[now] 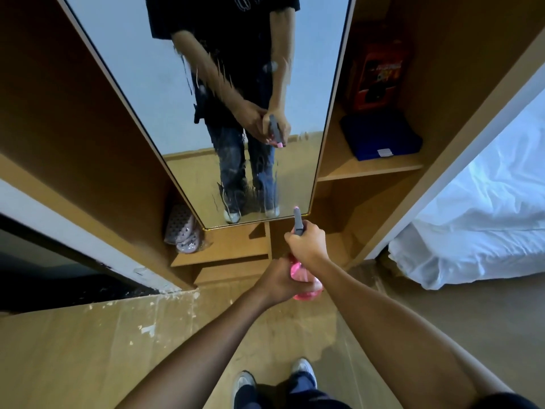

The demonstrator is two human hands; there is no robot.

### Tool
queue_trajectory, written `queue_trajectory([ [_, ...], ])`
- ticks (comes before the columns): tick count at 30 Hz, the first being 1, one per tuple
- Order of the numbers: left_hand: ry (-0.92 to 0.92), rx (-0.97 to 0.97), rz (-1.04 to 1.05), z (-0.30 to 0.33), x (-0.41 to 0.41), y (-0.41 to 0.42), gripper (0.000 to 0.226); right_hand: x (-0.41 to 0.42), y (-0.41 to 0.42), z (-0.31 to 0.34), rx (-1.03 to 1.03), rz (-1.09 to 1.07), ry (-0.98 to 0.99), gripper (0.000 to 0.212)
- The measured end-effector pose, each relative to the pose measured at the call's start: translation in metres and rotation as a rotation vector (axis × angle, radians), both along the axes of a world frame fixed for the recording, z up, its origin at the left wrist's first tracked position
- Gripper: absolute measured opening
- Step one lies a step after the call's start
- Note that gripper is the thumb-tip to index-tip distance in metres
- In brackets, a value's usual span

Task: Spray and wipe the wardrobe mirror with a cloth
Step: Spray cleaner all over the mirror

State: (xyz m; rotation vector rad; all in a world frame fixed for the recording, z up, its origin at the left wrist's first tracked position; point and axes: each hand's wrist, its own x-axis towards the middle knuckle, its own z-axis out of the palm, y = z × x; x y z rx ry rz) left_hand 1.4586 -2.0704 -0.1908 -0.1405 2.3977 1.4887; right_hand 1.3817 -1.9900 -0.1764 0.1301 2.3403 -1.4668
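A tall wardrobe mirror stands ahead, its lower glass streaked with running spray drops. In front of its bottom right corner I hold a pink spray bottle with a grey trigger head and a pink nozzle tip that points at the mirror. My right hand grips the bottle's neck and trigger. My left hand holds the pink body from the left side. No cloth is in view.
Open wardrobe shelves at the right hold a folded blue item and a red box. A pink bag lies on the low shelf left of the mirror. A bed with white sheets stands at the right. My shoes are on the wooden floor.
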Motion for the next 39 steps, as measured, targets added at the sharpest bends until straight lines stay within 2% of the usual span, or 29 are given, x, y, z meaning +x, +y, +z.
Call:
queue_trajectory([
  [7,-0.041,0.014,0.066,-0.006,0.009,-0.018,0.036,0.004,-0.021,-0.004,-0.051,0.099,-0.065,0.020],
  [15,-0.060,0.029,0.143,-0.012,0.027,-0.043,0.040,0.015,-0.052,-0.011,0.044,0.161,-0.038,0.011],
  [20,-0.066,0.042,0.191,-0.017,0.038,-0.062,0.050,0.025,-0.072,-0.013,0.019,0.210,-0.059,0.019],
  [24,-0.076,0.035,0.223,-0.019,0.050,-0.077,0.071,0.033,-0.089,-0.014,-0.020,0.262,-0.083,0.022],
  [26,-0.078,0.035,0.234,-0.020,0.055,-0.085,0.074,0.037,-0.097,-0.015,-0.029,0.264,-0.093,0.022],
  [35,-0.091,0.072,0.263,-0.022,0.076,-0.114,0.072,0.056,-0.131,-0.014,0.068,0.292,-0.021,0.013],
  [39,-0.079,0.047,0.262,-0.022,0.085,-0.126,0.049,0.065,-0.143,-0.015,0.062,0.339,-0.037,0.016],
])
